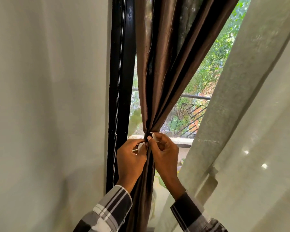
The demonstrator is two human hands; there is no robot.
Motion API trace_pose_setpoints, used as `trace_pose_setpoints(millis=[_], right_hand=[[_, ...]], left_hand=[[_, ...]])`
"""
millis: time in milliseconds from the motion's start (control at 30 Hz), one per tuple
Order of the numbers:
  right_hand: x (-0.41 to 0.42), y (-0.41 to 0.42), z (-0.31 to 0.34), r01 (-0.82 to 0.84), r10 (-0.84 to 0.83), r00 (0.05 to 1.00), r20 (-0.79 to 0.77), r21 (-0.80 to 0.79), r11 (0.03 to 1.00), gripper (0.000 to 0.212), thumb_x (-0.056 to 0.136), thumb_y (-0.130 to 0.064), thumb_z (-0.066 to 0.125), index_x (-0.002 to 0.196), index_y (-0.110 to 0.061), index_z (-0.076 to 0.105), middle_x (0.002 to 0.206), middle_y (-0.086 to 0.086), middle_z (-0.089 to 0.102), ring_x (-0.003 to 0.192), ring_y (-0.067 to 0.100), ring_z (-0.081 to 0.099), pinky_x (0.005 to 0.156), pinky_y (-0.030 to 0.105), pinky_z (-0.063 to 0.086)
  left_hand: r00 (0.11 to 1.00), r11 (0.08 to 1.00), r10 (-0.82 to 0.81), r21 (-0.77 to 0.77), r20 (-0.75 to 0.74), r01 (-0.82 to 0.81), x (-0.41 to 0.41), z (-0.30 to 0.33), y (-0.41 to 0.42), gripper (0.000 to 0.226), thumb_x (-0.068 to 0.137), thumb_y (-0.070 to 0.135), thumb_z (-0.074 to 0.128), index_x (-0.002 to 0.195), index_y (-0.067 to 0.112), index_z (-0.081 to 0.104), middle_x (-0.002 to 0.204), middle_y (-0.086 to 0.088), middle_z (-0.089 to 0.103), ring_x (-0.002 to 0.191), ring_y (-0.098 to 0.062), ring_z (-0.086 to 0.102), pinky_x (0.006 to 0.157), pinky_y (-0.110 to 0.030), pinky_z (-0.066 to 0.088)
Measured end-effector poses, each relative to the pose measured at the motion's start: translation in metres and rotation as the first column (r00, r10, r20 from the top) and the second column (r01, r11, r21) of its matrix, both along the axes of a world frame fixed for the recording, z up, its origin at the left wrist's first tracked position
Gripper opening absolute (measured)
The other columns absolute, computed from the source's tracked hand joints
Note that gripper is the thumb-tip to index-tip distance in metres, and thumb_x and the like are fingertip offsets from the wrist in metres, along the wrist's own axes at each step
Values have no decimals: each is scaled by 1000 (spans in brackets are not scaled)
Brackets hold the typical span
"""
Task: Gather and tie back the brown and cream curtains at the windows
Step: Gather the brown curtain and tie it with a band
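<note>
A glossy brown satin curtain (159, 67) is hanging down the middle of the frame, its folds narrowing to a tight waist just below centre. There a thin white tie strip (153, 135) is showing in small pieces at the bunched point. The left hand (131, 159), at lower centre, is curling its fingers and pinching a white end of the strip against the left side of the gathered cloth. The right hand (164, 154), just beside it, is pinching the other white end against the right side, thumb and forefinger closed at the waist. Both hands are touching the brown curtain, which is running on down between the wrists to the bottom edge. Plaid black, grey and white sleeves (110, 211) are covering both forearms in the lower part of the frame. A pale cream woven curtain (251, 114) is filling the right side, slanting from upper right to lower centre. A black window frame (122, 81) is standing upright left of centre, beside a plain pale wall (45, 97). Through the glass, a dark metal railing (191, 111) and green foliage (223, 47) are showing.
</note>
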State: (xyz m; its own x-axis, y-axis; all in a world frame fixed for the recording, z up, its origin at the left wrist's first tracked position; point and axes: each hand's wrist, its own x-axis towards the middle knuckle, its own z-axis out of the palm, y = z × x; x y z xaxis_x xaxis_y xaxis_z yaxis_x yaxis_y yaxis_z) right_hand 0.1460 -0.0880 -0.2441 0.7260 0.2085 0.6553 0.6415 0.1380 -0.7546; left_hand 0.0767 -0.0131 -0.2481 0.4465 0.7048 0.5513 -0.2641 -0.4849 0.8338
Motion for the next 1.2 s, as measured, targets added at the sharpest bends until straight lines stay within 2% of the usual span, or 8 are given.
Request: trace_pose_setpoints(millis=[167, 367, 467, 600, 833, 967, 1067, 1200], right_hand=[[-2, 0, -6, -55, 56, 998, -40, 16, 998, 14, 91, -16, 69, 105, -14, 73, 93, -6, 75, 90, 11, 72, 81, 39, 60], [-3, -6, -9, -168, 171, 980, -98, 37, 985, 21, 92, -12, 68, 111, -20, 71, 103, -5, 75, 100, 12, 70, 86, 35, 58], [-1, -9, -9, -198, 200, 975, -98, 36, 980, 29, 91, -4, 67, 113, -24, 69, 107, -6, 74, 104, 11, 69, 86, 32, 57], [-2, -8, -12, -206, 204, 977, -59, -25, 978, 38, 86, -1, 70, 121, -17, 67, 110, -4, 73, 106, 13, 68, 90, 34, 57], [0, -5, -16, -110, 110, 994, 1, -12, 994, 41, 87, 8, 62, 121, -13, 69, 111, -3, 74, 105, 13, 69, 91, 34, 56], [-5, -7, -19, -12, 12, 1000, 3, -45, 999, 57, 83, 13, 58, 108, -37, 68, 101, -22, 73, 97, 2, 70, 86, 23, 55], [-8, -5, -27, 24, -24, 1000, 1, -58, 998, 53, 85, 4, 61, 104, -45, 66, 95, -27, 72, 88, 2, 70, 79, 22, 55], [-10, -3, -33, 23, -24, 1000, -17, -36, 999, 32, 86, -3, 63, 104, -26, 74, 95, -20, 74, 88, 5, 71, 79, 25, 56]], left_hand=[[996, 996, -83, 39, 26, 82, 2, -2, -3, 19, 87, 9, 68, 95, 26, 71, 85, 16, 70, 78, 4, 67, 67, -10, 51], [968, 968, -251, -21, 30, 252, 3, -2, 1, 24, 91, 9, 58, 96, 28, 71, 89, 8, 73, 85, -9, 70, 74, -24, 57], [947, 944, -318, -81, 35, 320, 4, 0, 4, 23, 92, 28, 51, 94, 20, 72, 86, 2, 73, 85, -14, 70, 76, -36, 58], [983, 989, -147, 21, -107, 150, 9, 17, 3, 34, 84, 53, 64, 77, 20, 70, 66, 7, 69, 63, -4, 67, 61, -27, 56], [975, 959, -13, 275, -221, 75, 14, 23, 18, 22, 93, 30, 57, 77, 19, 66, 68, 9, 63, 65, -3, 60, 59, -27, 51], [961, 937, 44, 345, -272, 55, 16, 28, 28, 17, 92, 29, 59, 84, 16, 66, 73, 6, 65, 69, -12, 63, 64, -34, 54], [954, 950, -18, 294, -299, 109, 17, 33, 33, 8, 91, 21, 60, 92, 16, 66, 80, 6, 66, 75, -12, 63, 69, -34, 53], [933, 969, -182, 103, -311, 224, 18, 32, 37, 12, 92, 13, 56, 96, 20, 66, 85, 2, 66, 77, -12, 64, 74, -37, 56]])
